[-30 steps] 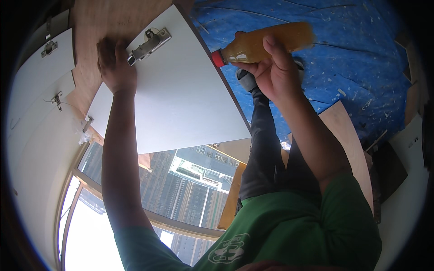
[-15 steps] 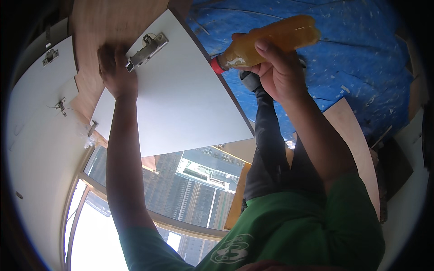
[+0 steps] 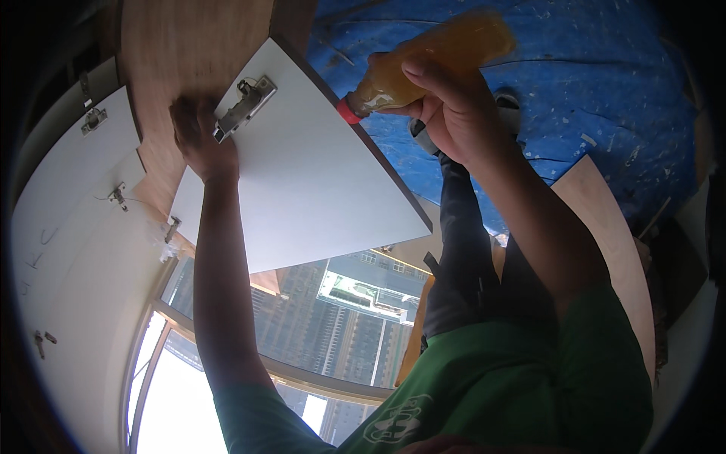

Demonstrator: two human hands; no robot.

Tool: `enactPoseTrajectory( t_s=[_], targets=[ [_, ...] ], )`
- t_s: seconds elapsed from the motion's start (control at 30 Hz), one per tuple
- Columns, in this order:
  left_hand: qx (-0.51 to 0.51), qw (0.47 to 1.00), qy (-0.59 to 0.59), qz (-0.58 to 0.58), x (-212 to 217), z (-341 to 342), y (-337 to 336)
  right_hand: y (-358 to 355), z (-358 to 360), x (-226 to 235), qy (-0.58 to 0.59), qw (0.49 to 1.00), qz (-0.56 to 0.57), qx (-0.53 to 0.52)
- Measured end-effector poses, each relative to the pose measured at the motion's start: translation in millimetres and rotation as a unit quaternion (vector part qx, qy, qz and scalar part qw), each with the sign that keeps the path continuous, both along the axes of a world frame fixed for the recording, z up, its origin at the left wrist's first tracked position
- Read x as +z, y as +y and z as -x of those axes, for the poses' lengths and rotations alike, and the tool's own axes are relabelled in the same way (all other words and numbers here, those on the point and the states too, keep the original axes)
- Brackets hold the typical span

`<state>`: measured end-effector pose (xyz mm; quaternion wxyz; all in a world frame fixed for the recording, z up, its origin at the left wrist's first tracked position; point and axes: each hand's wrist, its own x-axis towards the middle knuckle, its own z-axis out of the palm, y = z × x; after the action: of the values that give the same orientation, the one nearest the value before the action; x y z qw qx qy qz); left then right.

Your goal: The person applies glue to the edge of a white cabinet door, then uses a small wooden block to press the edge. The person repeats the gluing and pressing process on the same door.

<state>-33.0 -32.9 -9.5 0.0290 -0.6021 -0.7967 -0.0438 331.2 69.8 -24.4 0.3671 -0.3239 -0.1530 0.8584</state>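
A white cabinet door panel (image 3: pixel 318 181) with a dark edge lies at a slant before me. A metal hinge (image 3: pixel 246 106) is fixed near its far left side. My left hand (image 3: pixel 204 140) grips the panel's left edge beside the hinge, its fingers curled and partly in shadow. In my right hand (image 3: pixel 461 113) is a plastic squeeze bottle (image 3: pixel 439 57) of amber liquid, tilted with its red cap (image 3: pixel 349 111) down at the panel's dark right edge. Whether liquid comes out cannot be made out.
Paint-flecked blue sheeting (image 3: pixel 590 98) covers the floor at the far right. A brown wood surface (image 3: pixel 193 53) lies beyond my left hand. White panels with hinges (image 3: pixel 94 119) stand at left. A window (image 3: pixel 340 325) is below the panel, and a pale board (image 3: pixel 605 250) leans at right.
The bottle's cap has slid along the panel's dark edge toward the far corner. My left hand keeps its place by the hinge. The whole view has shifted slightly.
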Motion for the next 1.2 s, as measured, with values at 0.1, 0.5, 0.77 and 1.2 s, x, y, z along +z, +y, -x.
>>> enactPoseTrajectory(
  t_s=[0.1, 0.5, 0.77, 1.2],
  targets=[
    [0.006, 1.000, -0.011, -0.010, -2, -1, 5, 25, 22, -2, 0.031, 0.999, 0.007, -0.016],
    [0.027, 0.999, -0.032, -0.010, -2, 1, 0, -19, -15, 3, -0.012, 0.998, 0.067, -0.011],
    [-0.005, 0.998, -0.064, -0.028, -9, 12, -1, 32, 32, -13, 0.088, 0.995, 0.044, -0.036],
    [-0.003, 1.000, -0.021, -0.020, -4, 6, -1, -20, -40, -12, 0.018, 0.997, 0.071, -0.006]
  ],
)
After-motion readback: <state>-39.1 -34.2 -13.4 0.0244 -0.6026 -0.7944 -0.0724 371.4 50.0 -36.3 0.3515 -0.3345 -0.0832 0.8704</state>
